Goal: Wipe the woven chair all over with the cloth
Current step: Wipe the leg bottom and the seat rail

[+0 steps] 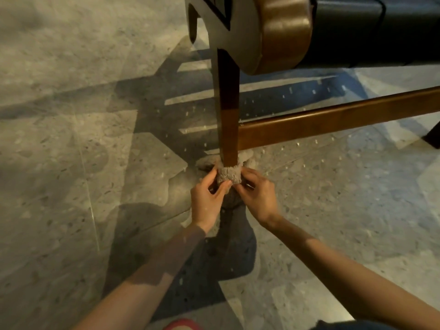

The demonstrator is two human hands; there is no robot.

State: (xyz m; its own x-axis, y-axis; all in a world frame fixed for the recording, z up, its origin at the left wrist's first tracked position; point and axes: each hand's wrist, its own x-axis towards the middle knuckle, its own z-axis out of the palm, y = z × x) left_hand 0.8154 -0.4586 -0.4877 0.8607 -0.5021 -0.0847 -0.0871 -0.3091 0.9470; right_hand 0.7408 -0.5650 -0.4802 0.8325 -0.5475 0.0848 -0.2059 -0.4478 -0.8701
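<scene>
The chair fills the upper right: a brown wooden leg point(229, 129) runs down to the floor, a wooden crossbar point(333, 117) goes off to the right, and a dark seat point(371, 29) sits above. A grey-beige cloth point(228, 174) is wrapped round the foot of the leg. My left hand point(206, 198) pinches the cloth from the left. My right hand point(258, 197) pinches it from the right. The leg's foot is hidden inside the cloth.
Speckled grey stone floor point(71, 163) lies all around, crossed by the chair's shadow. A second dark chair leg point(433, 136) stands at the right edge. Something red point(183, 325) shows at the bottom edge.
</scene>
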